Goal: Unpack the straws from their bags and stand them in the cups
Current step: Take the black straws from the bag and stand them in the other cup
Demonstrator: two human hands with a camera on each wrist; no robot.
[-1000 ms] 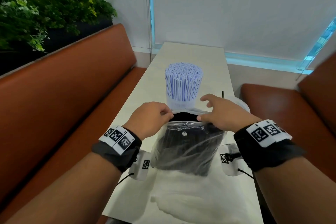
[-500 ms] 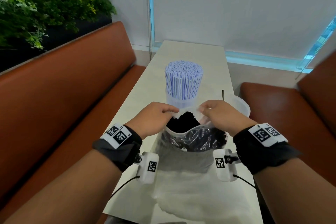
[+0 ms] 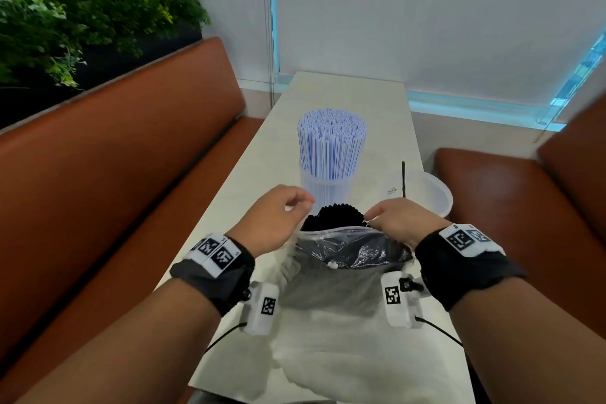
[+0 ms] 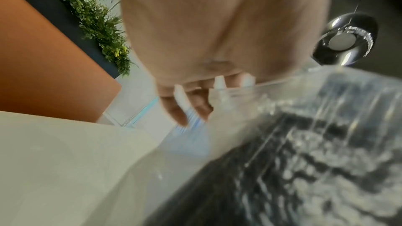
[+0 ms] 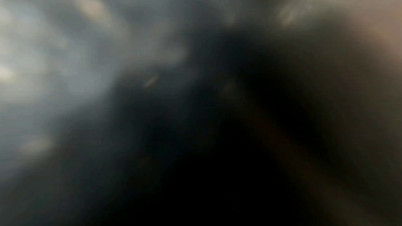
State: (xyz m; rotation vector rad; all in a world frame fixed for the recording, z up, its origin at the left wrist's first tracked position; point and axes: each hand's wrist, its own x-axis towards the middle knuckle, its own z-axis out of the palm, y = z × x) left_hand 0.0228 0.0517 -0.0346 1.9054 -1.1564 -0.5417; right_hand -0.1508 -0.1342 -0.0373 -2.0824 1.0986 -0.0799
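Note:
A clear bag (image 3: 351, 249) packed with black straws (image 3: 331, 218) stands on the table in front of me, its mouth pulled open and the straw tips poking out. My left hand (image 3: 295, 205) pinches the bag's left rim with curled fingers; in the left wrist view the left hand (image 4: 195, 102) sits against the clear plastic (image 4: 282, 82). My right hand (image 3: 373, 218) pinches the right rim. Behind the bag, a clear cup (image 3: 323, 187) is full of upright white-and-blue straws (image 3: 331, 144). The right wrist view is dark and blurred.
A wide white cup (image 3: 437, 198) with one black straw (image 3: 403, 179) stands at the table's right edge. An empty crumpled white bag (image 3: 344, 357) lies near the front edge. Orange benches (image 3: 114, 190) flank the narrow table (image 3: 347, 98); plants top the left bench.
Both hands have drawn the bag's mouth apart and pushed its rim down. The black straw tips, covered a second ago, now stick out.

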